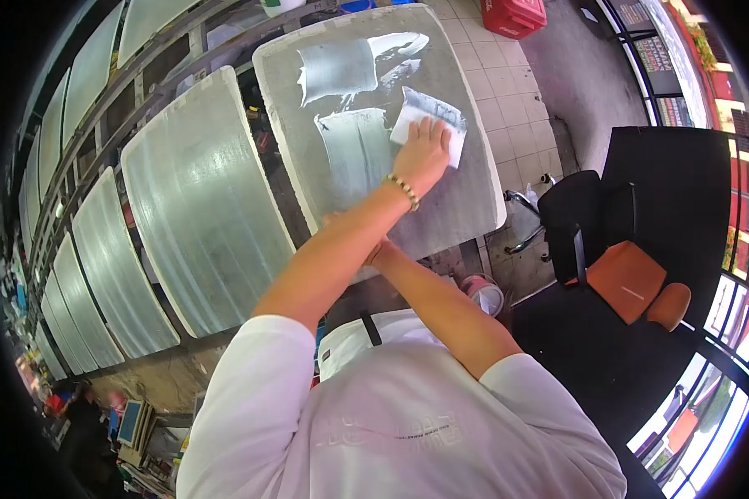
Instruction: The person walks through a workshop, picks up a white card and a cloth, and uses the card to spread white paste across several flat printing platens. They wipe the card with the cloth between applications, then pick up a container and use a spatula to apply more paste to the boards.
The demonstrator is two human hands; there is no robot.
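Note:
My left hand, with a beaded bracelet at the wrist, is closed on a flat white spreader. White-grey paste smears the spreader's far edge. Under it lies a grey rounded board with a pale rim. Two pale patches of paste, an upper patch and a lower patch, cover part of the board, with thicker white streaks at the far side. My right arm crosses beneath the left forearm; my right hand is at the board's near edge, its fingers mostly hidden.
Several similar grey boards stand in a row along a metal rack to the left. A wheeled black chair is at right beside an orange seat pad. A bucket stands near my body; a red box is on the tiled floor.

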